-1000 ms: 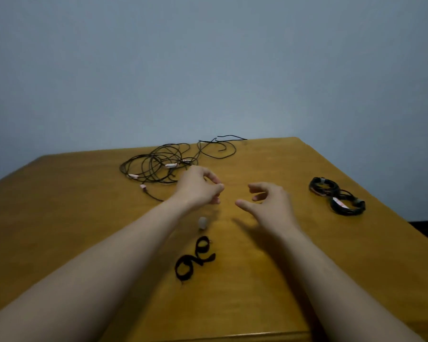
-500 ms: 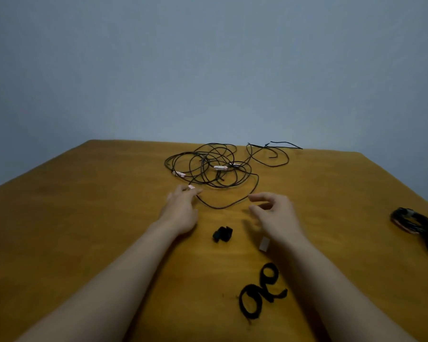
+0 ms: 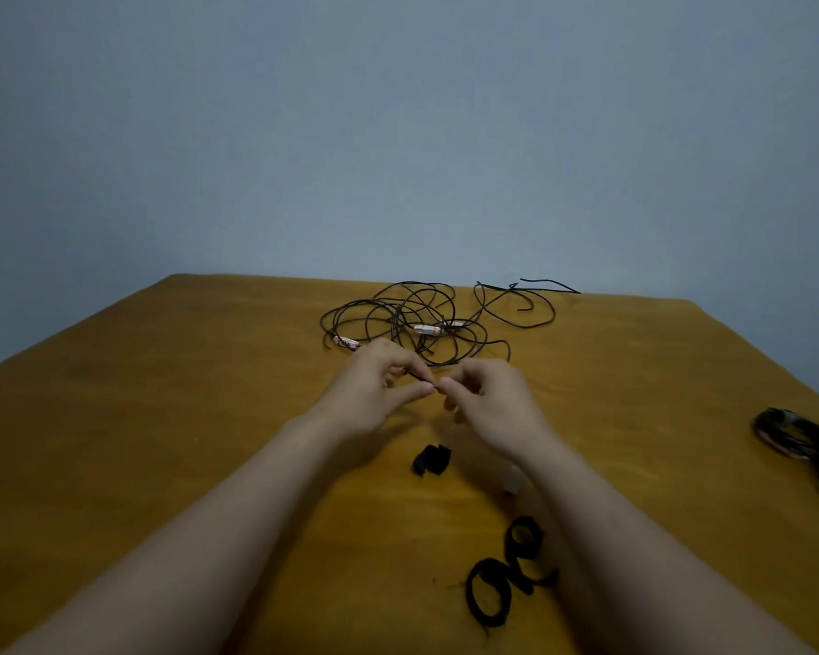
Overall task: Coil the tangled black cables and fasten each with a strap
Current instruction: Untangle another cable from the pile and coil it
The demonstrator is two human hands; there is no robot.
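A snag was judged the chief risk. The strand pinched at the centre of the frame ran back into the tangled black cables point(image 3: 412, 323) heaped just above the hands. If it were drawn out quickly, the crossed loops could be tightened into a knot, or the whole heap could be dragged across the table point(image 3: 162, 394). A slip of so thin a strand from the fingertips was also thought possible, and the start of the coil would then be lost.

The left hand point(image 3: 374, 390) was held palm down, with thumb and forefinger pressed together on the strand. The right hand point(image 3: 492, 404) was set tip to tip against it. Its fingers were curled and appeared to nip the same strand, though the contact was partly hidden. Both forearms were stretched in from the lower edge of the frame.

A small rolled strap point(image 3: 431, 460) could be seen just below the hands, and two looped straps point(image 3: 507, 574) lower still, none of them touched. Finished coils point(image 3: 804, 442) were seen at the right edge.
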